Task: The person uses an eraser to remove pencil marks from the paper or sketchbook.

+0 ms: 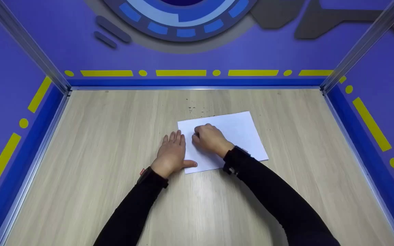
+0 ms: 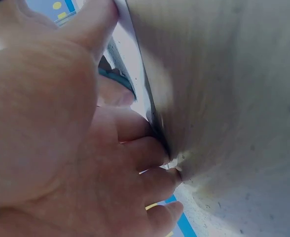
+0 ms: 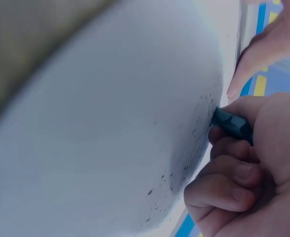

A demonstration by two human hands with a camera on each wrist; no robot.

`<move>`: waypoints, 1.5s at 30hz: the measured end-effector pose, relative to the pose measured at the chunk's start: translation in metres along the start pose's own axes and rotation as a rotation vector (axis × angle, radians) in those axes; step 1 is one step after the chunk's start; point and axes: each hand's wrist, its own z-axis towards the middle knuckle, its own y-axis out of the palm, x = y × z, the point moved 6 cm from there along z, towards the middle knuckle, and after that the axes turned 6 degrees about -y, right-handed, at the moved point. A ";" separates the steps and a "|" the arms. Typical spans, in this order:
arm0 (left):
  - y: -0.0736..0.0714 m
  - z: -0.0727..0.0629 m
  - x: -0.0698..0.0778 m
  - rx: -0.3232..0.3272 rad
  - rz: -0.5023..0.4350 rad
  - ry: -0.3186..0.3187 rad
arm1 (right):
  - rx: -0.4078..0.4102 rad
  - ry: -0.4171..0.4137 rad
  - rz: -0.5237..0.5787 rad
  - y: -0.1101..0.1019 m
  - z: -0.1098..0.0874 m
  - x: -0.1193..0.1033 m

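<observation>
A sheet of white paper [image 1: 241, 133] lies slightly turned on the wooden table. My left hand [image 1: 172, 152] rests flat at its left edge, fingers pointing away and the thumb spread over the near left corner. My right hand [image 1: 212, 138] is curled into a fist over the left half of the sheet. Between its thumb and fingers it pinches a small dark teal eraser [image 3: 234, 126], whose tip meets the paper in the right wrist view. In the head view the fist hides that eraser.
Dark crumbs [image 3: 187, 158] are scattered over the paper near the right hand. More specks [image 1: 193, 108] lie on the wooden table [image 1: 115, 119] beyond the sheet. Blue panels with yellow marks [image 1: 181, 72] wall in the table at the back and both sides.
</observation>
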 end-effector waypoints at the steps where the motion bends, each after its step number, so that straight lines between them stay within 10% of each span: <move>1: 0.000 0.000 0.000 -0.001 0.002 -0.002 | 0.006 0.006 0.003 0.000 0.001 0.002; 11: -0.004 -0.001 -0.003 -0.021 0.012 -0.011 | 0.031 0.123 0.119 -0.027 -0.016 0.014; 20: -0.004 0.000 -0.003 0.002 0.005 -0.006 | -0.122 0.170 0.074 -0.013 -0.021 0.011; 36: 0.000 0.004 0.008 -0.018 0.036 -0.002 | -0.043 0.365 0.165 -0.071 -0.099 0.151; 45: 0.002 0.002 0.003 -0.030 0.023 -0.009 | -0.024 0.382 0.111 -0.066 -0.103 0.142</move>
